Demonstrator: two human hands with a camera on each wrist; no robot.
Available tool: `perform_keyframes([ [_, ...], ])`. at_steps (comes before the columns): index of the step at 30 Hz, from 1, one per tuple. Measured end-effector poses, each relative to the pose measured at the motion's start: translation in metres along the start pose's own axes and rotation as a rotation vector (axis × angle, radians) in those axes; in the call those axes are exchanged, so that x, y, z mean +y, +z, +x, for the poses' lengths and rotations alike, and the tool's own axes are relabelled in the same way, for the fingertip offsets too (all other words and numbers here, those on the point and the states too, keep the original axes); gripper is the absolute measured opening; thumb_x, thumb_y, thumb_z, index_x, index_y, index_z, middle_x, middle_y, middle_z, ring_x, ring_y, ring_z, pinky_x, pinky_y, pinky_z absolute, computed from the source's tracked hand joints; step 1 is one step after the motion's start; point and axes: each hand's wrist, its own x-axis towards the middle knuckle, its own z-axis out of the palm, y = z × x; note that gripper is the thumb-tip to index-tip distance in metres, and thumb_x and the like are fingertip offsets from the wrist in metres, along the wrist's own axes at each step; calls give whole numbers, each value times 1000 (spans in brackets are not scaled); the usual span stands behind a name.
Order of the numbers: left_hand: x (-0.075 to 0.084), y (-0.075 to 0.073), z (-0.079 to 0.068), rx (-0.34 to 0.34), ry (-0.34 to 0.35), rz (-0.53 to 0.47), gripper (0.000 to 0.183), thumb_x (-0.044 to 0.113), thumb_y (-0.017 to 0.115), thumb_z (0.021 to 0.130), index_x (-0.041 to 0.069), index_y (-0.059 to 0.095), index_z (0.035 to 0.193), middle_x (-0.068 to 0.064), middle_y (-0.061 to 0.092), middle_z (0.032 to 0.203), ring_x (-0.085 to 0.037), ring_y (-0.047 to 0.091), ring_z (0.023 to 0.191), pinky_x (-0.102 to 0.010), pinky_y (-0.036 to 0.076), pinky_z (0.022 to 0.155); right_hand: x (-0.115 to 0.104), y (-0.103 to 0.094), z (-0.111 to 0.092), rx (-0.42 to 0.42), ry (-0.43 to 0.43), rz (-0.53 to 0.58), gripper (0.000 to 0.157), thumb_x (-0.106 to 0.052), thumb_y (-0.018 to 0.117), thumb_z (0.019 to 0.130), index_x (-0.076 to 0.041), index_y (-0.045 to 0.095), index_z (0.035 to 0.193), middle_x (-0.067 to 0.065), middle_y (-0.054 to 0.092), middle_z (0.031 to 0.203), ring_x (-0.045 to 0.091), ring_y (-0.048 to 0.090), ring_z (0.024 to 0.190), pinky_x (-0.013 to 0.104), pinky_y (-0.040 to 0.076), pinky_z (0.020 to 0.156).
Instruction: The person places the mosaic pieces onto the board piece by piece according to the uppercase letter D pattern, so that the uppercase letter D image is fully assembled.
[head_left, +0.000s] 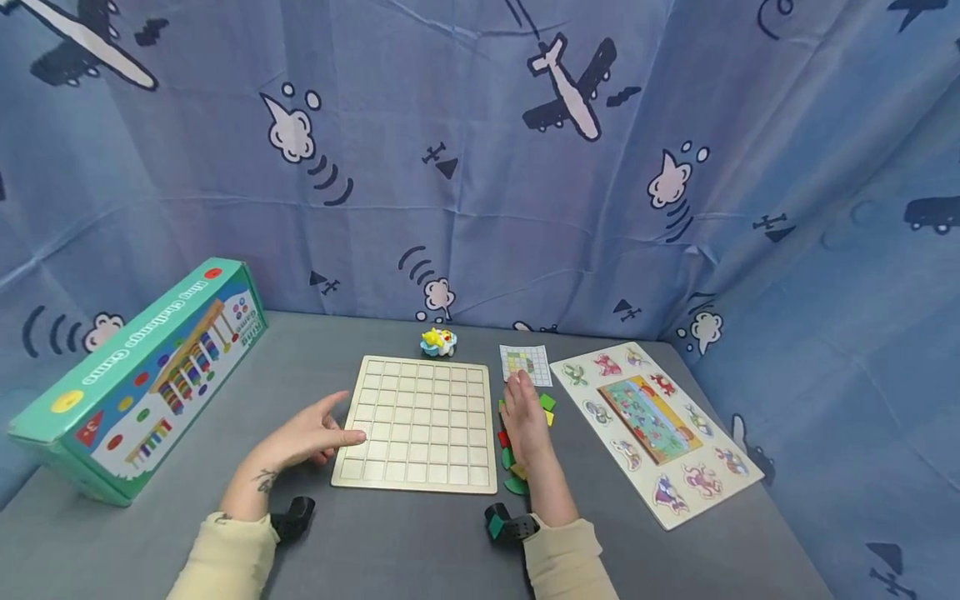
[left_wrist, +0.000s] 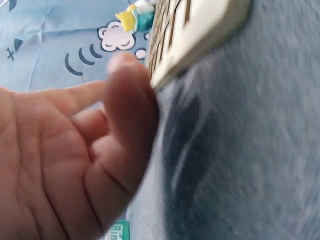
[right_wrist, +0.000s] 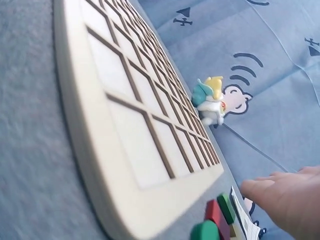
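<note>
A pale wooden grid board (head_left: 420,425) lies in the middle of the grey table. At its left edge is my left hand (head_left: 303,435), thumb and index finger extended, the thumb overlapping the board's edge in the head view; nothing is held. My right hand (head_left: 527,421) is just right of the board, fingers straight and side by side. Beneath and around it are several small coloured pieces, among them a red piece (head_left: 503,439), a green piece (head_left: 516,485) and a yellow piece (head_left: 549,419), some partly hidden. A printed pattern card (head_left: 537,363) lies beyond the right fingertips.
A green game box (head_left: 172,358) stands at the left. On the right lies a wooden puzzle board (head_left: 600,433) with sea-animal pictures. Behind the grid board sits a small toy figure (head_left: 438,342) in yellow, white and blue. A blue patterned curtain (head_left: 465,167) closes off the back.
</note>
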Motion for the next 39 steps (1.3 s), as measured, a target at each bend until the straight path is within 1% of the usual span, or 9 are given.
perform_keyframes([
  [7,-3,1,-3,-15,-118,107,97,43,71,76,-2,20,145,-2,46,60,-13,42,45,-28,39,47,-5,-9,-2,-2,-24,61,60,-32,17,100,-7,-7,149,22,-1,154,41,-2,140,53,1,113],
  [16,-1,6,-7,-89,-131,108,106,29,82,66,-4,20,145,-2,50,53,-12,44,41,-28,43,44,-15,-21,-4,-4,-16,92,58,-31,21,99,-10,1,149,23,7,153,46,9,138,55,9,112],
  [20,-1,6,-7,-123,-111,116,111,15,86,60,-4,18,146,-4,55,53,-14,45,39,-28,42,43,-23,-31,-5,60,-7,61,54,-26,28,99,-10,11,148,24,22,149,45,33,129,51,31,105],
  [22,0,6,-7,-131,-111,128,113,10,86,57,-4,17,146,-4,55,51,-14,45,39,-27,41,42,-27,-37,-5,129,17,13,53,-24,35,98,-10,19,146,21,35,142,36,51,114,41,45,93],
  [24,0,8,-7,-133,-116,137,114,5,85,56,-4,16,146,-4,54,50,-14,45,39,-28,42,42,-30,-44,-5,210,67,-33,52,-25,45,96,-12,28,143,16,47,131,23,61,93,29,51,76],
  [26,0,9,-7,-129,-115,145,114,1,84,56,-4,15,146,-5,54,51,-14,46,39,-28,43,43,-33,-51,-6,271,115,-87,55,-25,54,92,-13,33,141,10,53,118,13,61,73,21,50,60],
  [29,0,11,-8,-124,-111,146,113,-3,82,57,-4,13,147,-7,56,52,-15,47,39,-30,45,44,-34,-63,-7,328,181,-178,59,-23,63,86,-15,37,139,5,57,106,9,55,59,18,45,49],
  [33,0,12,-9,-112,-118,152,111,-4,81,58,-2,14,147,-8,56,52,-15,48,39,-30,45,44,-33,-78,-8,349,239,-288,60,-16,64,84,-12,38,138,2,60,92,7,50,50,18,39,45],
  [39,2,14,-8,-93,-125,171,110,-2,81,57,1,18,148,-5,50,48,-15,46,38,-30,45,44,-29,-90,-10,368,267,-365,59,-12,65,83,-7,40,135,-3,56,69,7,44,44,19,36,42],
])
